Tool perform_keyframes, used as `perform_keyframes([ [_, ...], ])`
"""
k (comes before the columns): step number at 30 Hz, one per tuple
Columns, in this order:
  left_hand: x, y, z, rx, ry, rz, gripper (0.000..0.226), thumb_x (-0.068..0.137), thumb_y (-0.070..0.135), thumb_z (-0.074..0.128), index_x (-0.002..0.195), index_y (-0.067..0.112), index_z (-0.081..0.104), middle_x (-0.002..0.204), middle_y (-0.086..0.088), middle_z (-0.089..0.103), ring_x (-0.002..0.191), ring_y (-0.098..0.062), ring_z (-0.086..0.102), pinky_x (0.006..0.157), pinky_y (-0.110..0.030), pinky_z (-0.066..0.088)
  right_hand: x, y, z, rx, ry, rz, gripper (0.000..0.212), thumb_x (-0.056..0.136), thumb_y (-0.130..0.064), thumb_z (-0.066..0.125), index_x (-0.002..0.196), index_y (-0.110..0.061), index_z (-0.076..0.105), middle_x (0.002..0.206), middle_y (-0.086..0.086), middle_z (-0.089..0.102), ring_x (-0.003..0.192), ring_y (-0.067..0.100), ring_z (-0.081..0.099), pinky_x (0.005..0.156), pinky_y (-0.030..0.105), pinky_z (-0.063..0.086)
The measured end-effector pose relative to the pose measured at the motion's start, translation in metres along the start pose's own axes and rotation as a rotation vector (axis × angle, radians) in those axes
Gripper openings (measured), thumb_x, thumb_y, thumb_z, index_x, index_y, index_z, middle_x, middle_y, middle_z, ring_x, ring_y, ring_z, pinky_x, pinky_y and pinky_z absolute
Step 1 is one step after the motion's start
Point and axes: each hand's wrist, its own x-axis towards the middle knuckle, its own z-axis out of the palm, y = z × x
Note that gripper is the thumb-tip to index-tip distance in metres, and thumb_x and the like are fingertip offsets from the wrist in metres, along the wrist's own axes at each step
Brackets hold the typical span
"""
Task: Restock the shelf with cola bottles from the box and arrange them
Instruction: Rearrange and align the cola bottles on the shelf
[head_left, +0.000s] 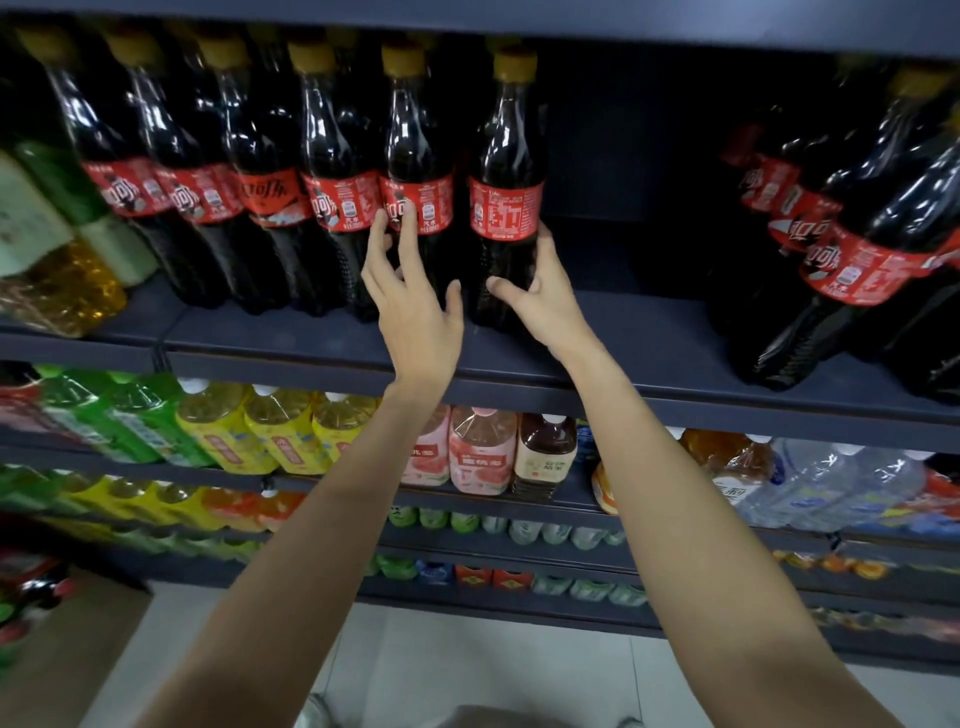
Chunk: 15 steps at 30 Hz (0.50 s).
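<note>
Box (67, 654) low left, near, bottles inside blurred. Right hand (540, 296) grips lower body of end cola bottle (506, 192), thumb front, fingers round right side; bottle upright near front edge of shelf (571, 332). Left hand (410, 301) spread wide, fingertips touching label of neighbour bottle (415, 171), holding nothing.

Risk: gripped bottle pushed left knocks tight row, topple likely; front edge close, slip off possible.

Gap on shelf right of it, then bigger cola bottles (852, 249) leaning. Lower shelves packed with mixed drinks (483, 452).
</note>
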Motion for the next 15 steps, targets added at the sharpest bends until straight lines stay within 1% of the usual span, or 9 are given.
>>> perform_keyframes([
  [2, 0.002, -0.002, -0.001, -0.014, 0.011, -0.010, 0.078, 0.081, 0.011, 0.072, 0.146, 0.014, 0.030, 0.148, -0.015, 0.030, 0.131, -0.028, 0.035, 0.095, -0.003, 0.023, 0.002, 0.000, 0.001, -0.010, 0.002, 0.003, 0.079, 0.086, 0.001, 0.061, 0.148, -0.012, 0.015, 0.141, 0.005, 0.043, 0.128, 0.010, 0.041, 0.089, 0.003, 0.037],
  [4, 0.003, -0.004, -0.001, -0.032, 0.008, 0.000, 0.080, 0.079, 0.013, 0.074, 0.146, 0.013, 0.030, 0.146, -0.016, 0.032, 0.129, -0.027, 0.035, 0.096, 0.003, 0.016, 0.002, -0.002, 0.002, -0.026, 0.012, -0.004, 0.080, 0.085, 0.001, 0.062, 0.149, -0.011, 0.014, 0.137, 0.003, 0.044, 0.124, 0.008, 0.042, 0.088, 0.001, 0.038],
  [6, 0.004, -0.005, -0.001, -0.027, 0.005, 0.012, 0.080, 0.079, 0.014, 0.074, 0.145, 0.016, 0.029, 0.146, -0.015, 0.033, 0.128, -0.025, 0.035, 0.095, 0.001, 0.021, 0.001, -0.003, 0.004, -0.050, 0.045, -0.036, 0.084, 0.082, -0.007, 0.069, 0.147, -0.010, 0.015, 0.140, 0.003, 0.042, 0.125, 0.007, 0.039, 0.094, 0.005, 0.036],
  [8, 0.006, -0.008, -0.003, 0.005, 0.013, 0.018, 0.078, 0.080, 0.017, 0.074, 0.144, 0.023, 0.029, 0.145, -0.012, 0.035, 0.127, -0.022, 0.036, 0.088, -0.008, 0.034, 0.000, -0.003, 0.006, -0.064, 0.136, -0.059, 0.088, 0.075, -0.020, 0.079, 0.140, -0.013, 0.022, 0.140, 0.005, 0.038, 0.125, 0.008, 0.036, 0.091, 0.003, 0.031],
  [9, 0.007, -0.009, -0.003, 0.017, 0.015, 0.015, 0.079, 0.080, 0.017, 0.074, 0.143, 0.025, 0.028, 0.144, -0.011, 0.036, 0.127, -0.020, 0.036, 0.083, -0.011, 0.038, 0.000, -0.003, 0.008, -0.075, 0.196, -0.053, 0.086, 0.071, -0.025, 0.083, 0.135, -0.013, 0.027, 0.136, 0.004, 0.038, 0.122, 0.009, 0.037, 0.087, 0.003, 0.031],
  [11, 0.008, -0.010, -0.004, 0.032, 0.009, 0.009, 0.082, 0.078, 0.017, 0.076, 0.143, 0.027, 0.028, 0.143, -0.010, 0.037, 0.126, -0.017, 0.035, 0.076, -0.015, 0.043, 0.000, -0.003, 0.011, -0.129, 0.289, -0.024, 0.079, 0.067, -0.033, 0.085, 0.124, -0.011, 0.035, 0.125, 0.002, 0.042, 0.114, 0.012, 0.042, 0.087, 0.012, 0.036],
  [12, 0.008, -0.010, -0.004, 0.037, 0.008, 0.008, 0.083, 0.077, 0.016, 0.077, 0.142, 0.028, 0.028, 0.142, -0.010, 0.037, 0.125, -0.015, 0.034, 0.074, -0.016, 0.044, 0.001, -0.002, 0.010, -0.143, 0.300, -0.017, 0.076, 0.067, -0.035, 0.084, 0.123, -0.011, 0.038, 0.122, 0.001, 0.047, 0.111, 0.013, 0.046, 0.087, 0.017, 0.039],
  [13, 0.008, -0.010, -0.003, 0.038, 0.008, 0.004, 0.084, 0.076, 0.015, 0.077, 0.142, 0.028, 0.027, 0.142, -0.009, 0.038, 0.124, -0.013, 0.033, 0.073, -0.016, 0.044, 0.000, -0.001, 0.009, -0.133, 0.278, -0.013, 0.073, 0.069, -0.034, 0.083, 0.124, -0.010, 0.041, 0.121, 0.001, 0.052, 0.110, 0.012, 0.049, 0.087, 0.018, 0.042],
  [15, 0.008, -0.010, -0.002, 0.031, 0.009, -0.004, 0.084, 0.076, 0.013, 0.077, 0.141, 0.030, 0.026, 0.142, -0.009, 0.038, 0.122, -0.012, 0.033, 0.070, -0.016, 0.046, -0.002, -0.002, 0.004, -0.078, 0.174, -0.018, 0.066, 0.078, -0.028, 0.077, 0.132, -0.011, 0.044, 0.126, 0.000, 0.055, 0.113, 0.009, 0.052, 0.095, 0.021, 0.045],
])
